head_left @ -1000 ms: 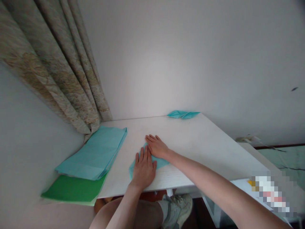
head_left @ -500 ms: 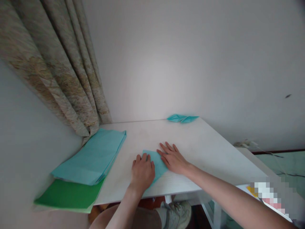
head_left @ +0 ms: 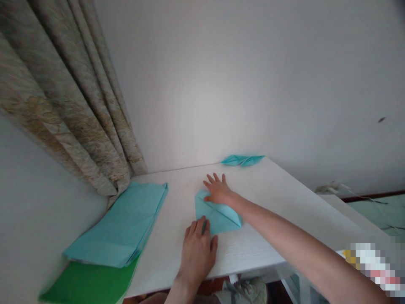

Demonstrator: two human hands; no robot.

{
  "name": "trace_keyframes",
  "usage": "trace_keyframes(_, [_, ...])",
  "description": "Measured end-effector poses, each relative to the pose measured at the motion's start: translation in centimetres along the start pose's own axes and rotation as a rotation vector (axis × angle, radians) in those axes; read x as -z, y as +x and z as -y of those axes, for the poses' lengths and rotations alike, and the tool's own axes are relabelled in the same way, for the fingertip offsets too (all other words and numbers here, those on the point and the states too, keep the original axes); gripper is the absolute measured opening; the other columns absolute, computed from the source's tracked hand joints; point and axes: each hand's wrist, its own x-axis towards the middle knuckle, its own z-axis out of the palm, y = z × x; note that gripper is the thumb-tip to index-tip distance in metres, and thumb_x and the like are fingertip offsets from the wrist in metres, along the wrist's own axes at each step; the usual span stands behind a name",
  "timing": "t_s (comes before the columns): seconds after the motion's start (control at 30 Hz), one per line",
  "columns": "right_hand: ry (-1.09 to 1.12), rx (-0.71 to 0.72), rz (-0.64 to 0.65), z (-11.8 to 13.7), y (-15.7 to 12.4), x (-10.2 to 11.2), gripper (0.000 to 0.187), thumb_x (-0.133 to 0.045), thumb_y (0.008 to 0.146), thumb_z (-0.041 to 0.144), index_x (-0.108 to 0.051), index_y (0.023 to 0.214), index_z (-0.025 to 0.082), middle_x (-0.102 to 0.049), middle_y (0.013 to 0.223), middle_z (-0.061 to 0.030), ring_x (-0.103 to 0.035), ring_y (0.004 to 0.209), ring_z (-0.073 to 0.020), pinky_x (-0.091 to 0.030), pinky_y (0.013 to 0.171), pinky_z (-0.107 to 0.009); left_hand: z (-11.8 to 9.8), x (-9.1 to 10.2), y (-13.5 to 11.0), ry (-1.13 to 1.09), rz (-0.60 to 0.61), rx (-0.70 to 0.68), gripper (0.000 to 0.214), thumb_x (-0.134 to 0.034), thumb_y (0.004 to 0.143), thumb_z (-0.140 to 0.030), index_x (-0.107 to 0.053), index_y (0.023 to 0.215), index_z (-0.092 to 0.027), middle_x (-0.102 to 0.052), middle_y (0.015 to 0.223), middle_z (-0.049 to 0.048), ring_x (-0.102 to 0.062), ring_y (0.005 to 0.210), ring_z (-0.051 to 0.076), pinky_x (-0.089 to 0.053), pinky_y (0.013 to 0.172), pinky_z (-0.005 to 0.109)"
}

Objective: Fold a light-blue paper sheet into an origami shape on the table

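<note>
A light-blue sheet of folded paper (head_left: 221, 219) lies on the white table in front of me, with crease lines and a folded flap showing. My right hand (head_left: 218, 190) rests over its upper edge, fingers spread and palm down, hiding part of that edge. At the paper's lower left corner is my left hand (head_left: 198, 242), palm down with its fingers extended forward and touching the corner. A small dark patch shows between its fingers; I cannot make out what it is.
Larger light-blue sheets (head_left: 118, 226) lie on green paper (head_left: 91, 283) at the table's left. A folded blue paper piece (head_left: 243, 160) sits at the back edge by the wall. A curtain (head_left: 76, 97) hangs at the left; the table's front edge (head_left: 249, 268) is near me.
The folded paper has turned and shifted away from me, now showing creases and a flap. My right hand has moved farther back over it; my left hand is at its lower corner.
</note>
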Motion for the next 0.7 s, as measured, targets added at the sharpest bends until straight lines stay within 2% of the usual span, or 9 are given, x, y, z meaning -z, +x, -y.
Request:
trace_keyframes(0.07, [-0.032,0.085,-0.152,0.1,-1.4,0.4,0.057,-0.051,0.084,0.039,-0.043,0.136,0.019,-0.025,0.150,-0.0135,-0.012,0.139,-0.0344,0.006,0.106,-0.061,-0.5,-0.2,0.5,0.039,-0.024,0.053,0.039,-0.043,0.088,-0.029,-0.058,0.120,-0.012,-0.057,0.118,0.0124,-0.050,0.104,0.028,-0.043,0.087,0.044])
trace_keyframes(0.13, [0.010,0.097,-0.212,0.5,-3.1,-0.4,0.052,-0.044,0.087,0.034,-0.040,0.137,0.019,-0.033,0.147,-0.0124,-0.021,0.137,-0.0291,0.002,0.110,-0.055,-0.9,-0.6,1.2,0.077,-0.044,0.108,0.039,-0.043,0.088,-0.031,-0.059,0.117,-0.010,-0.058,0.110,0.0140,-0.050,0.098,0.029,-0.043,0.082,0.045])
trace_keyframes(0.17, [0.037,0.076,-0.218,0.6,-3.9,-1.1,0.056,-0.044,0.088,0.038,-0.037,0.140,0.018,-0.031,0.148,-0.0131,-0.021,0.138,-0.0291,-0.001,0.110,-0.054,-1.0,-0.9,1.5,0.088,-0.054,0.131,0.040,-0.043,0.088,-0.032,-0.060,0.116,-0.009,-0.058,0.106,0.0144,-0.050,0.095,0.029,-0.043,0.081,0.046])
trace_keyframes(0.27, [0.117,-0.080,-0.154,0.6,-5.1,-3.7,0.070,-0.044,0.085,0.054,-0.028,0.144,0.019,-0.019,0.152,-0.0140,-0.012,0.139,-0.0348,-0.005,0.107,-0.059,-0.9,-1.8,2.1,0.068,-0.089,0.139,0.038,-0.043,0.087,-0.031,-0.061,0.112,-0.008,-0.057,0.101,0.0144,-0.051,0.093,0.028,-0.044,0.081,0.045])
trace_keyframes(0.33, [0.156,-0.232,-0.149,0.3,-4.8,-4.9,0.092,-0.051,0.076,0.064,-0.018,0.147,0.017,-0.011,0.153,-0.0174,-0.008,0.139,-0.0388,-0.007,0.106,-0.061,-0.4,-2.3,2.3,0.023,-0.107,0.088,0.037,-0.044,0.087,-0.028,-0.060,0.113,-0.007,-0.057,0.108,0.0156,-0.051,0.101,0.028,-0.043,0.088,0.044])
trace_keyframes(0.43, [0.187,-0.323,-0.169,-0.2,-3.7,-5.4,0.106,-0.055,0.070,0.069,-0.008,0.148,0.015,-0.007,0.153,-0.0201,-0.007,0.139,-0.0392,-0.009,0.106,-0.059,0.7,-2.6,2.6,-0.026,-0.106,-0.014,0.039,-0.041,0.088,-0.026,-0.055,0.120,-0.007,-0.054,0.125,0.0159,-0.046,0.119,0.027,-0.040,0.098,0.042])
trace_keyframes(0.57, [0.193,-0.382,-0.181,-1.1,-3.0,-5.0,0.105,-0.054,0.073,0.066,-0.004,0.148,0.011,-0.009,0.152,-0.0226,-0.009,0.139,-0.0387,-0.011,0.107,-0.056,1.6,-2.4,2.7,0.013,-0.045,-0.042,0.048,-0.039,0.090,-0.033,-0.046,0.132,-0.010,-0.048,0.137,0.0130,-0.044,0.122,0.029,-0.039,0.099,0.045])
trace_keyframes(0.7, [0.178,-0.551,-0.181,-3.0,-3.1,-4.7,0.098,-0.050,0.078,0.061,-0.008,0.146,0.005,-0.015,0.149,-0.0262,-0.013,0.137,-0.0404,-0.012,0.106,-0.056,1.2,-2.0,2.4,0.054,-0.010,0.000,0.053,-0.037,0.091,-0.036,-0.042,0.136,-0.008,-0.041,0.143,0.0126,-0.041,0.125,0.030,-0.037,0.100,0.045])
